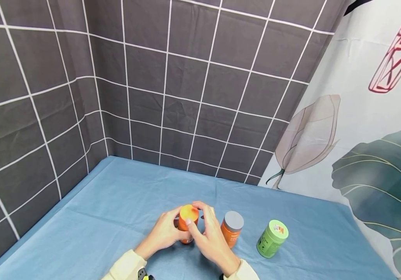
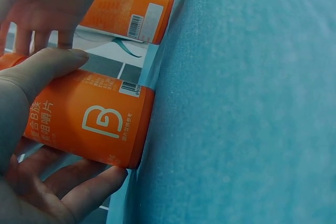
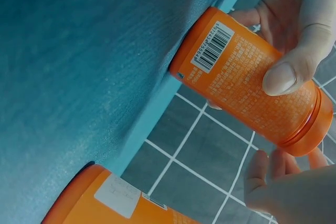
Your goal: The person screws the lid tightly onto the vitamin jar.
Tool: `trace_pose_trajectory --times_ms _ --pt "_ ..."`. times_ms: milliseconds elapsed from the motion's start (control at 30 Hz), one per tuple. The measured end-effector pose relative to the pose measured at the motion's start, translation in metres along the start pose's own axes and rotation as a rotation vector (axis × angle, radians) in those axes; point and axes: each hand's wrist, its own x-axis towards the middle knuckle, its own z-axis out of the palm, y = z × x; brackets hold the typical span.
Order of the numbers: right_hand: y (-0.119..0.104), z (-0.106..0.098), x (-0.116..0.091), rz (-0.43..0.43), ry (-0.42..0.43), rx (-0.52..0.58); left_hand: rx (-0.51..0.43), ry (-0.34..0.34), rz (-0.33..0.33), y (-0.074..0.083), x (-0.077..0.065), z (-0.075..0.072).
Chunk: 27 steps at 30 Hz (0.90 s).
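An orange bottle [image 1: 183, 224] with an orange lid [image 1: 189, 212] stands on the blue cloth between the two hands. The left hand [image 1: 164, 231] grips the bottle's body, its thumb across the label side and its fingers round the other side. White lettering and a large B mark show on the bottle [image 2: 102, 120] in the left wrist view. From the right, the right hand [image 1: 210, 238] holds the lid, thumb on the near side and fingers at the far side. The right wrist view shows a barcode on the bottle [image 3: 236, 72] and fingers partly hidden behind the lid [image 3: 308, 136].
Just right of the right hand stands a second orange bottle [image 1: 229, 234] with a grey lid. Farther right is a green jar [image 1: 269, 242] with a light green lid. Blue cloth [image 1: 123, 194] covers the table, backed by a dark gridded curtain [image 1: 186, 97] and a leaf-print cloth.
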Motion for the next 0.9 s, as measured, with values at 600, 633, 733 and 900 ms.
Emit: trace_pose_trajectory --times_ms 600,633,733,900 --pt "0.0027 0.0004 0.0006 -0.022 0.005 0.010 0.024 0.038 0.027 -0.0002 0.0008 0.0005" --pt "0.0029 0.0004 0.0007 -0.027 0.007 0.014 0.024 0.039 0.027 -0.0001 0.0008 0.0004" --pt "0.0040 0.0004 0.0011 -0.039 0.010 0.030 0.025 0.037 0.021 0.0000 0.0009 0.0003" --pt "0.0041 0.0000 0.0008 -0.025 -0.003 0.046 0.036 0.038 0.025 0.0006 0.0010 -0.0003"
